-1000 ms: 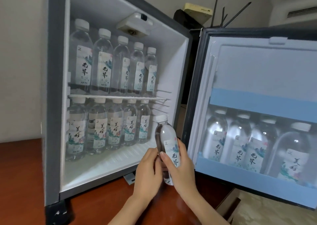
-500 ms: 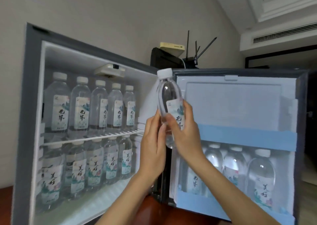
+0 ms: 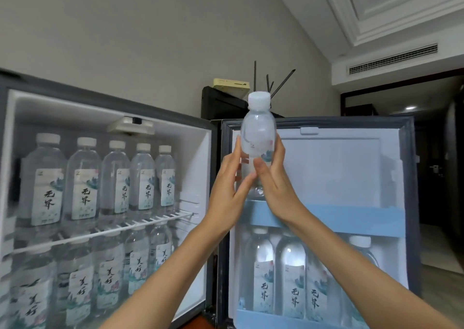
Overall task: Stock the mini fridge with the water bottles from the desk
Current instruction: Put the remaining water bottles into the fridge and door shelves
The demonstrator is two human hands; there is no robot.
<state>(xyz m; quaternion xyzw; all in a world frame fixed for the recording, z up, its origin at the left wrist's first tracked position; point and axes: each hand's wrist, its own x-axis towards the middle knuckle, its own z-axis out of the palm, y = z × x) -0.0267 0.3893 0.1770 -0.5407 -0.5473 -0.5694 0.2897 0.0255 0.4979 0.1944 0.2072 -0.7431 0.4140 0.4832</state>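
Both hands, left hand (image 3: 229, 175) and right hand (image 3: 272, 175), grip the water bottle (image 3: 258, 138) at frame centre; full, smooth plastic, likely heavy and slippery, best held mid-body.

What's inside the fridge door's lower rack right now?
Four upright water bottles; the right forearm covers much of two, and the blue front rail hides their bases.

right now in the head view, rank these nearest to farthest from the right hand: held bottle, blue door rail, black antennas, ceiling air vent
1. held bottle: upright in the right hand, in front of the open door.
2. blue door rail: on the door, just below the wrist.
3. black antennas: above, behind the fridge.
4. ceiling air vent: far upper right.
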